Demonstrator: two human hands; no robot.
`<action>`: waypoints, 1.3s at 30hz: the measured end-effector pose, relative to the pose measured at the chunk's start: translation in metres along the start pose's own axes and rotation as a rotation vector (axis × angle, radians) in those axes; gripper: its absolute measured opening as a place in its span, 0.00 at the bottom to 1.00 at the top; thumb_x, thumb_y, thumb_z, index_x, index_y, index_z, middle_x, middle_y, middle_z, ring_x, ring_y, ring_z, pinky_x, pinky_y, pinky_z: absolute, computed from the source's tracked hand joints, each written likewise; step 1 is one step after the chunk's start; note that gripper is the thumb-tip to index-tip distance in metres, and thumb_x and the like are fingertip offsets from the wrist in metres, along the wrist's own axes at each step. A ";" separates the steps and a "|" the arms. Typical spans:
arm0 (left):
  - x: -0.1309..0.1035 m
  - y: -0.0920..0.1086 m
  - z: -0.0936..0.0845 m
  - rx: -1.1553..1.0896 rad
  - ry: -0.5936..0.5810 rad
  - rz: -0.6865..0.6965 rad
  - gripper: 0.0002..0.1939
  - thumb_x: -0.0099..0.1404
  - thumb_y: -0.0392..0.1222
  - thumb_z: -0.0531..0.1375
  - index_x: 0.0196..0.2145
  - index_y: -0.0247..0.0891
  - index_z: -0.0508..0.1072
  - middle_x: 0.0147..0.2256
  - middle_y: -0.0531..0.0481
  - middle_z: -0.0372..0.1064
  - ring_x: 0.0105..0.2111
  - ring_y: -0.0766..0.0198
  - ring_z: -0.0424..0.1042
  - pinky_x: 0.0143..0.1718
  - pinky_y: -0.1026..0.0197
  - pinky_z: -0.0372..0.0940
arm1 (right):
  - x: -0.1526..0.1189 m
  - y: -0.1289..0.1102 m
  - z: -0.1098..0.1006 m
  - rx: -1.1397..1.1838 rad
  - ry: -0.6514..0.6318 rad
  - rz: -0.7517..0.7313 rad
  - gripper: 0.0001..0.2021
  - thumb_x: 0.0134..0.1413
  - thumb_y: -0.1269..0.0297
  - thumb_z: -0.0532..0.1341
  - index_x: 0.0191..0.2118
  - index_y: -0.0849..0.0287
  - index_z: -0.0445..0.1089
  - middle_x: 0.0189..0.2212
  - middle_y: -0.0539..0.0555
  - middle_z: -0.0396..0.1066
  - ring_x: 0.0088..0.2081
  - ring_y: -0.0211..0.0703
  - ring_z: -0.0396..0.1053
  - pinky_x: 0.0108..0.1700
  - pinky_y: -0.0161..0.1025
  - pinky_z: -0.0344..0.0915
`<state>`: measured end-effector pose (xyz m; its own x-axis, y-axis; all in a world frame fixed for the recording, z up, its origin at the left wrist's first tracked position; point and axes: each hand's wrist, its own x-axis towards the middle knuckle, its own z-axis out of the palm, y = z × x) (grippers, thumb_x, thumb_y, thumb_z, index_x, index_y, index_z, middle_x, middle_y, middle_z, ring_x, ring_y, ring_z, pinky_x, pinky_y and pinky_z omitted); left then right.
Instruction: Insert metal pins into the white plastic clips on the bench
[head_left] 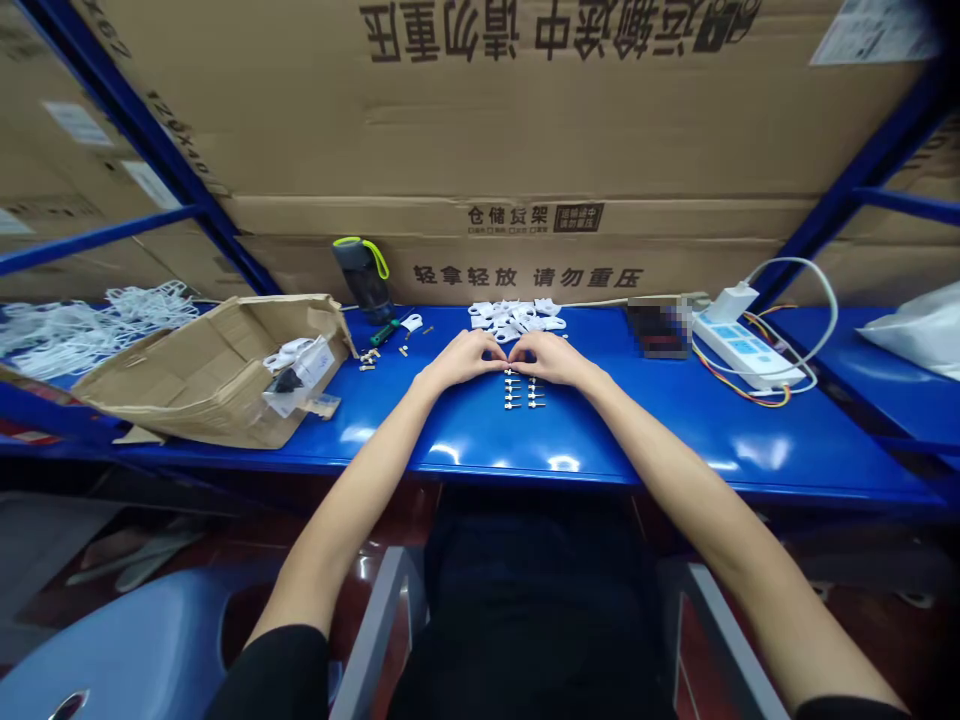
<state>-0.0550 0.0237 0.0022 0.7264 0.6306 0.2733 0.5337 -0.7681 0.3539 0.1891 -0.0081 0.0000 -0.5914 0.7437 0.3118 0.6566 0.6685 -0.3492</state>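
Observation:
Two short columns of small metal pins with pale collars lie on the blue table, a left column and a right column. My left hand is at the top of the left column, thumb and fingertips pinched together. Facing it, my right hand is closed in a similar pinch, its fingertips almost meeting the left ones. Whatever sits between the fingertips is too small to make out. Just behind both hands lies a pile of white plastic parts.
On the left are an open cardboard box, a dark bottle, a green screwdriver and white cords. A power strip with cables lies at the right, beside a dark blurred object. Large cartons stand behind.

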 end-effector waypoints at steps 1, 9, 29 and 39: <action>0.001 0.000 0.001 -0.005 -0.001 0.005 0.17 0.73 0.57 0.65 0.41 0.44 0.89 0.41 0.44 0.82 0.44 0.53 0.77 0.47 0.55 0.66 | -0.001 0.000 0.000 -0.004 0.005 0.005 0.05 0.66 0.63 0.69 0.43 0.56 0.84 0.39 0.55 0.82 0.43 0.49 0.75 0.45 0.41 0.65; 0.002 0.006 -0.001 -0.024 0.116 0.051 0.22 0.77 0.60 0.61 0.45 0.40 0.87 0.42 0.43 0.80 0.44 0.53 0.76 0.49 0.53 0.67 | -0.001 0.010 -0.002 0.106 0.135 0.002 0.10 0.70 0.58 0.67 0.46 0.56 0.84 0.40 0.56 0.84 0.41 0.48 0.75 0.45 0.41 0.66; -0.010 -0.010 -0.022 0.167 0.069 -0.093 0.11 0.77 0.49 0.63 0.44 0.42 0.85 0.47 0.43 0.78 0.49 0.51 0.73 0.53 0.52 0.62 | -0.019 0.031 -0.027 -0.056 0.097 0.052 0.05 0.61 0.65 0.67 0.37 0.56 0.82 0.38 0.56 0.83 0.41 0.51 0.76 0.46 0.44 0.68; -0.013 -0.003 -0.026 0.074 0.062 -0.049 0.14 0.74 0.53 0.65 0.47 0.44 0.87 0.46 0.44 0.80 0.49 0.51 0.74 0.55 0.51 0.65 | -0.028 0.022 -0.039 0.081 -0.022 0.013 0.11 0.64 0.62 0.66 0.48 0.55 0.85 0.46 0.57 0.82 0.47 0.52 0.76 0.52 0.46 0.70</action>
<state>-0.0772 0.0208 0.0205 0.6716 0.6714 0.3133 0.5999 -0.7409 0.3019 0.2382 -0.0145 0.0182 -0.5940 0.7512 0.2879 0.6247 0.6562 -0.4234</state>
